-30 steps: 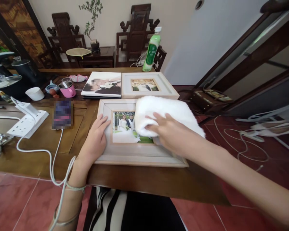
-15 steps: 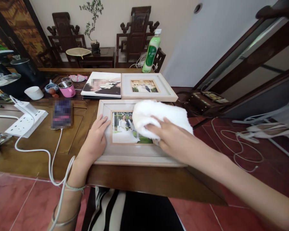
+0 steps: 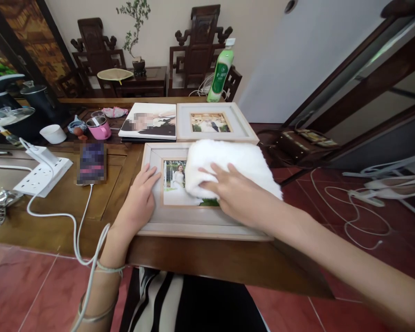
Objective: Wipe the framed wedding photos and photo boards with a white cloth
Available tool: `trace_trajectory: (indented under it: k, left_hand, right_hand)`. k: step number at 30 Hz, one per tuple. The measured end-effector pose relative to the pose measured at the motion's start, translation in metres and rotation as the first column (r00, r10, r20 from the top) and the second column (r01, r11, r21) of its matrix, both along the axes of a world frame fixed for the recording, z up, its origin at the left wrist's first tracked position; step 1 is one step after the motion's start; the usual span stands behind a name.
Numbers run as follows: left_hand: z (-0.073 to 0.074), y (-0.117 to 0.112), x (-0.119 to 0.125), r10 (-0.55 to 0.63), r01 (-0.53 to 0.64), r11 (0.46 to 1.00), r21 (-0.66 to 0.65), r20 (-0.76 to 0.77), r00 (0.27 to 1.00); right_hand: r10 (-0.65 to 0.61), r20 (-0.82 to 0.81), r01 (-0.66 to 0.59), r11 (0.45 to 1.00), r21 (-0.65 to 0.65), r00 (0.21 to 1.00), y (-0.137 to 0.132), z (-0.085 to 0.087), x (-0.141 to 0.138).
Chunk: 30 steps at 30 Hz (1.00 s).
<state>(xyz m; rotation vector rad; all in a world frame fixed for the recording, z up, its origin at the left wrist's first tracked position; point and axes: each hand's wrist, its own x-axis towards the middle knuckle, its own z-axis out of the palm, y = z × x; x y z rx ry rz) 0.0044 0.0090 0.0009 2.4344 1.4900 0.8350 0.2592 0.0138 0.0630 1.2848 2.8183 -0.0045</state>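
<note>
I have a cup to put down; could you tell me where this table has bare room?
Bare wood lies between the phone and the near frame, and front-left below the power strip, beside its cable. The back row, mug to far frame, is crowded.

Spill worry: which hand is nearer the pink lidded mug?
Left. Left hand rests on the pale picture frame, short of the mug; right hand presses the white fluffy towel farther right.

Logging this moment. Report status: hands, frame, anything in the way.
Left hand flat on left edge of near frame. Right hand pressing white towel on its glass. Second frame close behind towel, white cable by left wrist.
</note>
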Motion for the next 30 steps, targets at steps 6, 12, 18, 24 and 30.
trace_trajectory:
  k: [6, 12, 18, 24, 30]
  left_hand:
    - [-0.001, 0.001, -0.001, -0.003, 0.003, 1.000, 0.010, 0.010, 1.000]
    - [-0.001, 0.000, -0.001, 0.000, 0.000, 1.000, 0.010, 0.009, 1.000]
    - [0.000, 0.001, -0.002, -0.009, 0.010, 1.000, -0.019, 0.016, 1.000]
    - [0.000, 0.001, -0.001, -0.004, 0.004, 1.000, -0.009, -0.002, 1.000]
    - [0.000, 0.002, -0.001, -0.004, 0.004, 1.000, 0.001, 0.011, 1.000]
  right_hand:
    - [0.094, -0.174, -0.114, 0.988, -0.107, 0.980, -0.083, 0.015, 0.016]
    - [0.166, -0.220, -0.189, 0.978, -0.087, 0.961, -0.082, 0.003, 0.007]
    - [0.113, -0.190, -0.096, 0.991, 0.097, 0.975, -0.003, -0.017, 0.015]
    - [-0.007, -0.143, 0.031, 0.986, 0.162, 0.990, 0.045, -0.025, 0.012]
    - [0.020, -0.068, -0.021, 1.000, -0.013, 0.997, 0.005, -0.006, 0.004]
